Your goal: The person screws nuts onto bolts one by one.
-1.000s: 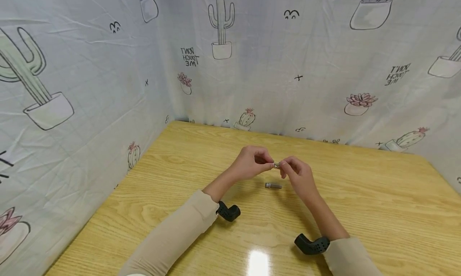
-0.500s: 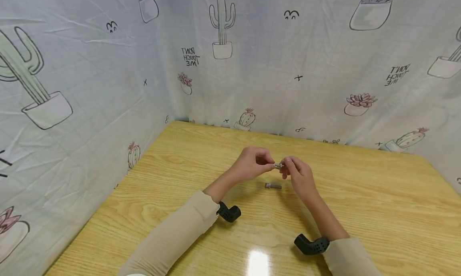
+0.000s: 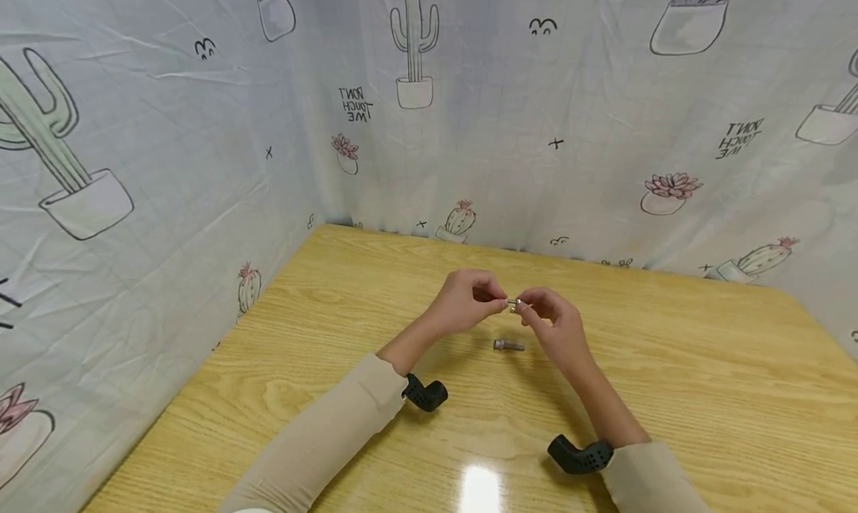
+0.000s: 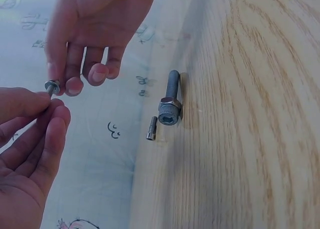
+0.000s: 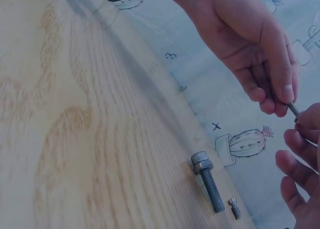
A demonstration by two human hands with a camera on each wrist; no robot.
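Between thumb and forefinger, the left hand (image 3: pixel 464 301) pinches the shank of a small silver screw (image 3: pixel 512 301), held off the table. At the screw's wider end, a flange or nut (image 4: pixel 51 84), the right hand (image 3: pixel 555 323) has its thumb and forefinger; in the left wrist view its other fingers are loosely bent. A large grey bolt (image 3: pixel 509 345) with a hex nut (image 4: pixel 170 101) on it lies on its side below the hands. Beside it lies a second small screw (image 4: pixel 152 128), also seen in the right wrist view (image 5: pixel 234 209).
The wooden table (image 3: pixel 670 364) carries the bolt and second screw. A patterned cloth (image 3: pixel 496 126) hangs behind it and on the left. Black curved mounts sit at the left wrist (image 3: pixel 426 394) and right wrist (image 3: pixel 579 456).
The right thumb and forefinger have shifted round the screw's end, with a wider gap between them behind it. Both hands have moved slightly up and left. The large bolt has stayed put.
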